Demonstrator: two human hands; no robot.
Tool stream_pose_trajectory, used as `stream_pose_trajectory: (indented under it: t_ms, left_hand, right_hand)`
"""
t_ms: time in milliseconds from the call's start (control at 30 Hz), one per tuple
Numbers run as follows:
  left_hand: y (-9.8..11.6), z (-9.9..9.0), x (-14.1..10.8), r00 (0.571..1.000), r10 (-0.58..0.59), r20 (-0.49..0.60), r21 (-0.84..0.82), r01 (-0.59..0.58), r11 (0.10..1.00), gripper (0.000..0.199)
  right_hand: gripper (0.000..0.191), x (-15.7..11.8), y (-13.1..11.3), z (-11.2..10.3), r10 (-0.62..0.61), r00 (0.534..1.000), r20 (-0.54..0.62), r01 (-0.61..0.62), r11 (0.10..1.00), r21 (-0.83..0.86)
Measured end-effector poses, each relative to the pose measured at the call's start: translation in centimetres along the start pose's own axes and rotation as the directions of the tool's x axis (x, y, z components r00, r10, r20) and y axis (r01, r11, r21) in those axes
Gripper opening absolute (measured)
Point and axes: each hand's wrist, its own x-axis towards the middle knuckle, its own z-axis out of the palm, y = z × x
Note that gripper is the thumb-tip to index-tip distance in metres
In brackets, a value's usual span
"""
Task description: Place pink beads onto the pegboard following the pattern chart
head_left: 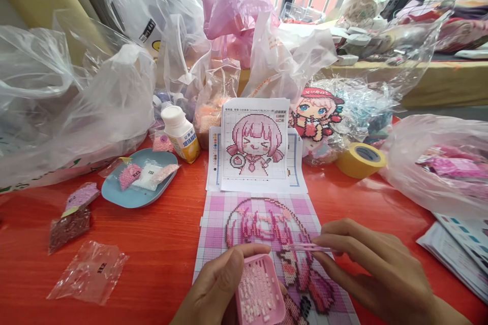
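Observation:
My left hand (224,284) grips a small pink tray (281,310) from its left side. Many tiny pale pink beads (257,287) lie inside the tray. In my right hand (375,264) is a pair of pink tweezers (310,247), pinched between thumb and fingers. The tweezer tips point left over a bead picture (263,223) on a pink-and-white checked pegboard (209,238). Whether the tips hold a bead is too small to tell. The tray and my left hand cover the lower part of the picture. Behind the board stands a printed pattern sheet (255,147) of a pink-haired figure.
A blue plate (114,195) with small bead bags stands left, near a white bottle (179,129) and an H2 bag (93,271). Yellow tape (360,160) lies right of the pattern, below a finished bead figure (316,111). Plastic bags (438,162) crowd the back and right.

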Motion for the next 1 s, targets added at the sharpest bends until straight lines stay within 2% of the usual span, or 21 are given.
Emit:
stream_pose_trajectory:
  t_ms: [167,367,733,1000]
  left_hand:
    - [0.4,0.0,0.0,0.998,-0.011,-0.067,0.045,0.014,0.999,0.06]
    - [0.3,0.1,-0.1,0.994,-0.01,-0.105,0.046,0.015,0.999,0.064]
    - [0.1,-0.1,0.0,0.992,-0.035,-0.117,0.044,0.041,0.998,0.063]
    - [0.3,0.0,-0.1,0.99,-0.056,-0.13,-0.002,0.056,0.998,0.06]
  right_hand:
    - [0.008,-0.6,0.4,0.8,0.052,0.997,0.064,-0.055,0.998,0.036]
    - [0.008,-0.8,0.5,1.2,0.042,0.995,0.095,-0.047,0.997,0.058]
    - [0.011,-1.3,0.4,1.6,0.092,0.991,0.098,-0.098,0.994,0.057]
    - [0.009,-1.2,0.6,1.5,0.064,0.992,0.105,-0.07,0.996,0.06]
